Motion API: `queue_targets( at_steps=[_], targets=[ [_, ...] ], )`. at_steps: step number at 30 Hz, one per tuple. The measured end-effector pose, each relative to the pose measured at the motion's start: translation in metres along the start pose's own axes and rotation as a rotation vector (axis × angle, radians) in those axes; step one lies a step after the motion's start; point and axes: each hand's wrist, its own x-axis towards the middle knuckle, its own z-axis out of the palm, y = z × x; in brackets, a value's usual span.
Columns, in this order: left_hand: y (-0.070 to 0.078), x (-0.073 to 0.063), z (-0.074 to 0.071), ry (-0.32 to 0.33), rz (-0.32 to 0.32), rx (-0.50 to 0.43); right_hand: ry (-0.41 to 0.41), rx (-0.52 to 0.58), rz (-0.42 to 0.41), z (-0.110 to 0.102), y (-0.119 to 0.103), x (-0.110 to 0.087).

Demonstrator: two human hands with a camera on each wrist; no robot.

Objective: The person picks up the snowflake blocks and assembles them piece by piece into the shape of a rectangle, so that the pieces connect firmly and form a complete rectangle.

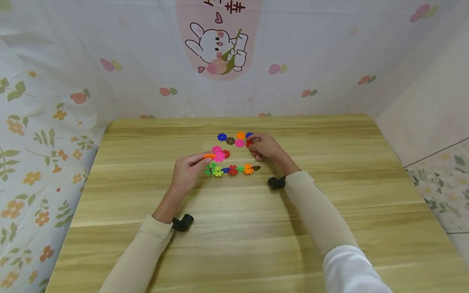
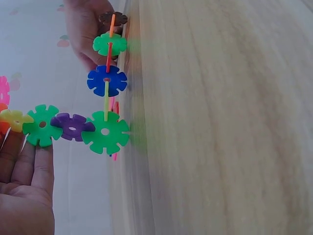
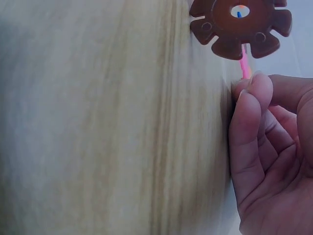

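Note:
Interlocking flower-shaped plastic discs are joined in a branching chain over the table. My left hand (image 1: 187,171) pinches an orange disc (image 1: 209,156) at the chain's left end. In the left wrist view, a yellow disc (image 2: 16,120), a green disc (image 2: 43,125) and a purple disc (image 2: 73,127) run on from these fingers. My right hand (image 1: 266,145) pinches a red disc (image 1: 249,144) at the far right, beside a blue disc (image 1: 249,134). The fingertips partly cover that red disc. In the right wrist view, a brown disc (image 3: 239,29) stands close in front of the hand.
The wood-grain table (image 1: 234,236) extends around both arms. Behind it hangs a white printed cloth (image 1: 146,49) with a rabbit picture. A floral cloth (image 1: 40,175) hangs along the left side. Black wrist devices (image 1: 183,223) sit at both cuffs.

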Motion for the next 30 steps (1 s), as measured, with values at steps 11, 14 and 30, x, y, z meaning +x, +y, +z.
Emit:
queue_targets(
  at_steps=[11, 14, 30],
  targets=[
    [-0.002, 0.001, 0.000, 0.001, 0.006, 0.012, -0.007, -0.111, 0.021, -0.004, -0.003, -0.005],
    [-0.001, 0.001, 0.000, -0.003, 0.015, 0.023, 0.006, -0.127, 0.052, -0.007, -0.004, -0.009],
    [-0.002, 0.001, 0.000, 0.002, 0.060, 0.012, 0.021, -0.282, 0.026, -0.015, -0.004, -0.022]
  ],
)
